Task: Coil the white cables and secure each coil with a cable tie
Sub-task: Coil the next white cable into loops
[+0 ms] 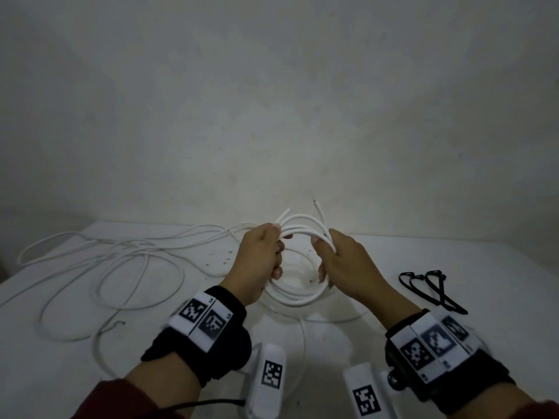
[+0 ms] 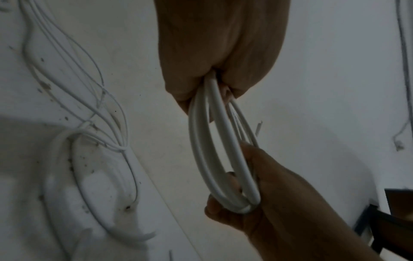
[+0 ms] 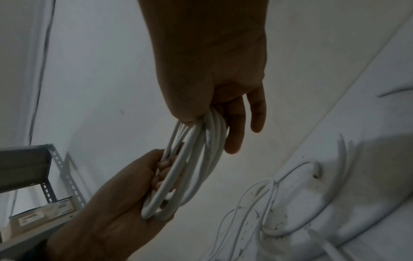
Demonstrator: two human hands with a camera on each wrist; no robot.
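Coil (image 1: 298, 293): left hand (image 1: 260, 255) and right hand (image 1: 344, 264) both curled round it; keep turns bunched, even; ties (image 1: 429, 285) lie near, unused.

No readable text, brand or number anywhere. Wrist bands (image 1: 208, 320) carry only black-and-white square marker patterns; box (image 3: 42, 214) on the shelf (image 3: 26, 165) has labels, print too blurred to read.
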